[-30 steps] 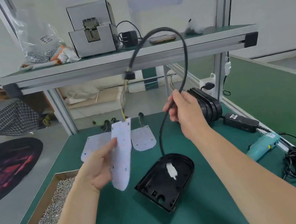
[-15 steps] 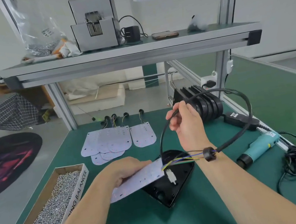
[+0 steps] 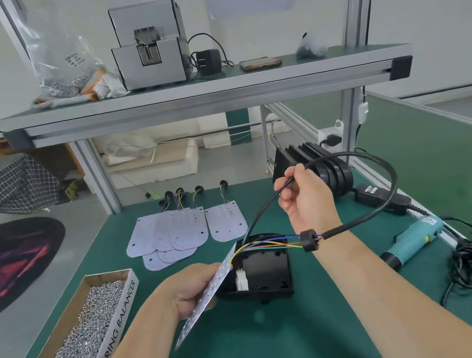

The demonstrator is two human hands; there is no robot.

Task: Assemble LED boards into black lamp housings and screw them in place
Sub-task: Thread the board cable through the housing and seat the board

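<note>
The left hand (image 3: 192, 289) curls its fingers and thumb round a flat white LED board (image 3: 195, 317), holding it tilted over the left side of an open black plastic lamp housing (image 3: 266, 270) that lies near the middle of the green table (image 3: 285, 344). The right hand (image 3: 306, 201), raised above the housing, pinches a thick black cable (image 3: 358, 219) between thumb and curled fingers. The cable loops right and back to a black ring grommet (image 3: 309, 240), from which coloured wires (image 3: 269, 243) reach the board's upper end. More white boards (image 3: 181, 231) lie toward the far edge.
</note>
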